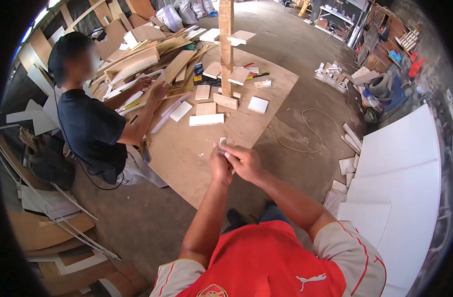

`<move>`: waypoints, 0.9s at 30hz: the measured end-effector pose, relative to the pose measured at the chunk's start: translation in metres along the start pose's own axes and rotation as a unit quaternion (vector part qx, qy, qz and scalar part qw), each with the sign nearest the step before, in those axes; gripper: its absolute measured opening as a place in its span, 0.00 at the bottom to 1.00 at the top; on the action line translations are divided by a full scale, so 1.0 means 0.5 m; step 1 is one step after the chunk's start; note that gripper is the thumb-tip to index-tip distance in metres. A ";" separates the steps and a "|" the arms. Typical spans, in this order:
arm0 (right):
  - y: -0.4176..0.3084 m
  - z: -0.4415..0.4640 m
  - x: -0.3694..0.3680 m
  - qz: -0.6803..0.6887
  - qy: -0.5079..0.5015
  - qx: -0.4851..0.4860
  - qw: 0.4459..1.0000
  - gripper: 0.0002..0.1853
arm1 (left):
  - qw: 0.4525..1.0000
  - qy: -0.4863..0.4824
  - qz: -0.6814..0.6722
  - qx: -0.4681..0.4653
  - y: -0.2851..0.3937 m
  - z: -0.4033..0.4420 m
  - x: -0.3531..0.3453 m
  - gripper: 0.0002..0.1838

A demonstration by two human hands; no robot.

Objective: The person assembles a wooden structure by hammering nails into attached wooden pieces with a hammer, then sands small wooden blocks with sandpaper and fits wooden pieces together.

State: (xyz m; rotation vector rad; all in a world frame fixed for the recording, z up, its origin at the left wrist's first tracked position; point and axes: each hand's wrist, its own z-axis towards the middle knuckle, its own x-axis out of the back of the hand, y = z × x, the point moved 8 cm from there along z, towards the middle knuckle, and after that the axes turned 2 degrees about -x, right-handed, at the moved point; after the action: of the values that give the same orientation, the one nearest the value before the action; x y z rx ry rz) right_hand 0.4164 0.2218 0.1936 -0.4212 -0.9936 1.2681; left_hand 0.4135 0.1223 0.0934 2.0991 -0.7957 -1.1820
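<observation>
Both hands meet over the near edge of a plywood worktable (174,171). My left hand (220,166) has its fingers wrapped round a small pale piece (223,141), whose end shows above the fingers. My right hand (244,162) pinches at the same spot, thumb and fingers touching the left hand; what it grips is too small to name. Beyond the hands, a white-edged block (206,120) and a white square block (257,104) lie on the table. An upright wooden post (226,64) with small boards fixed to it stands behind them.
A co-worker (95,119) stands at the table's left side, both hands on a white frame (132,89). Wood offcuts (177,64) are heaped at the back left. Large white panels (399,178) lean at the right; a thin cable (305,143) lies on the floor.
</observation>
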 end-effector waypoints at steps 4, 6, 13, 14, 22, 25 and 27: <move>0.047 -0.016 0.073 -0.027 -0.026 -0.078 0.996 0.17 | 0.999 -0.051 0.009 -0.012 -0.048 -0.014 -0.046 0.22; 0.076 -0.025 0.115 0.051 0.020 -0.119 0.991 0.17 | 0.997 -0.077 0.012 0.005 -0.081 -0.031 -0.085 0.23; 0.112 -0.109 0.293 0.101 0.017 -0.081 0.991 0.16 | 0.993 -0.098 0.065 -0.028 -0.178 -0.115 -0.198 0.19; 0.110 -0.130 0.308 0.115 -0.004 -0.089 0.989 0.16 | 0.996 -0.079 0.040 -0.027 -0.196 -0.123 -0.214 0.19; 0.106 -0.180 0.422 0.092 -0.065 -0.108 0.988 0.15 | 0.996 -0.084 0.000 -0.034 -0.291 -0.213 -0.280 0.16; 0.048 -0.212 0.428 0.003 -0.115 -0.027 0.993 0.15 | 0.997 -0.055 -0.021 -0.041 -0.301 -0.241 -0.272 0.16; 0.047 -0.210 0.447 -0.001 -0.100 -0.026 0.995 0.15 | 0.997 -0.057 0.002 -0.053 -0.307 -0.256 -0.264 0.16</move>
State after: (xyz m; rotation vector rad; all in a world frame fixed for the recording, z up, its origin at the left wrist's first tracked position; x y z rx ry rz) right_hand 0.4815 0.4608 0.2049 -0.3373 -1.1991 1.3029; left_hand 0.5023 0.3445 0.1043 1.9573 -0.7704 -1.3228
